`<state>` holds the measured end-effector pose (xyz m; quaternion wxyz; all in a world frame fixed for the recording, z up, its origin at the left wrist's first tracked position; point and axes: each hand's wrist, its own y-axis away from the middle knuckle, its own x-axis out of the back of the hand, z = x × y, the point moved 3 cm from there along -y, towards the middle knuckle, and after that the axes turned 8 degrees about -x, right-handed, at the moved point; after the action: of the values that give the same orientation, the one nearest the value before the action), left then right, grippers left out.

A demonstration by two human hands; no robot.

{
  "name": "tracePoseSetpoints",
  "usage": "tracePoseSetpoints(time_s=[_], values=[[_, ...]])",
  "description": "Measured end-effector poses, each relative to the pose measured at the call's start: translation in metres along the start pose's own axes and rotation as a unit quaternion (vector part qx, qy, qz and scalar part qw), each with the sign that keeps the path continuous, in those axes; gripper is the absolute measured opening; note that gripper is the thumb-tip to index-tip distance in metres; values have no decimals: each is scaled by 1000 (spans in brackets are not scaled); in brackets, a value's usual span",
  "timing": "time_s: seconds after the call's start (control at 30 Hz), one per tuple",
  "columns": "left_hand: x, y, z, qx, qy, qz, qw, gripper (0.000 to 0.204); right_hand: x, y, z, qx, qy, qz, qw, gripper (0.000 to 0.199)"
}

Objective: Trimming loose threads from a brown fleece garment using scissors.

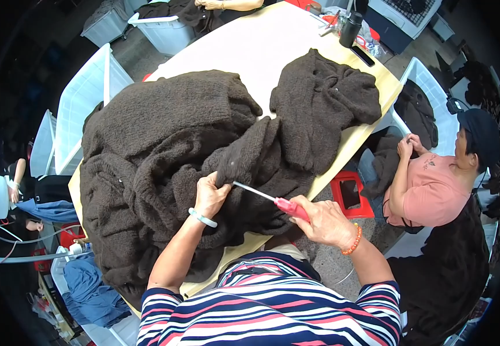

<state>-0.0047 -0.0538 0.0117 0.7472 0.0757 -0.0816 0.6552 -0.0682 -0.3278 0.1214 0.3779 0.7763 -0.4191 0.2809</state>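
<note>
A large heap of dark brown fleece garments (163, 115) covers the left and middle of the table. My left hand (210, 196) is closed on a narrow, raised part of the fleece, likely a sleeve (248, 153). In my right hand (326, 222) is a screwdriver (290, 207) with a pink-red handle and a long metal shaft. Its shaft points left, and its tip meets the fleece beside my left fingers; whether it goes inside cannot be made out. Another dark brown fleece garment (325, 98) lies bunched at the table's right.
The pale table (215, 51) has a black bottle (351, 29) and a phone (362, 56) at its far right. A co-worker (434, 184) in a pink shirt sits right, near a red stool (351, 196). White bins (91, 92) stand left; blue clothing (91, 288) fills another.
</note>
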Motion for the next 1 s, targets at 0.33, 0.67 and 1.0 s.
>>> tracePoseSetpoints(time_s=[0.33,0.67,1.0], values=[[7,-4,13,99,94,-35,990,31,10,-10,17,18,-32,18,999,30],[-4,-52,-2,41,201,81,975,27,25,-28,23,30,-28,63,997,36],[-9,-19,29,-199,-197,-14,960,17,36,-38,25,27,37,-24,999,33]])
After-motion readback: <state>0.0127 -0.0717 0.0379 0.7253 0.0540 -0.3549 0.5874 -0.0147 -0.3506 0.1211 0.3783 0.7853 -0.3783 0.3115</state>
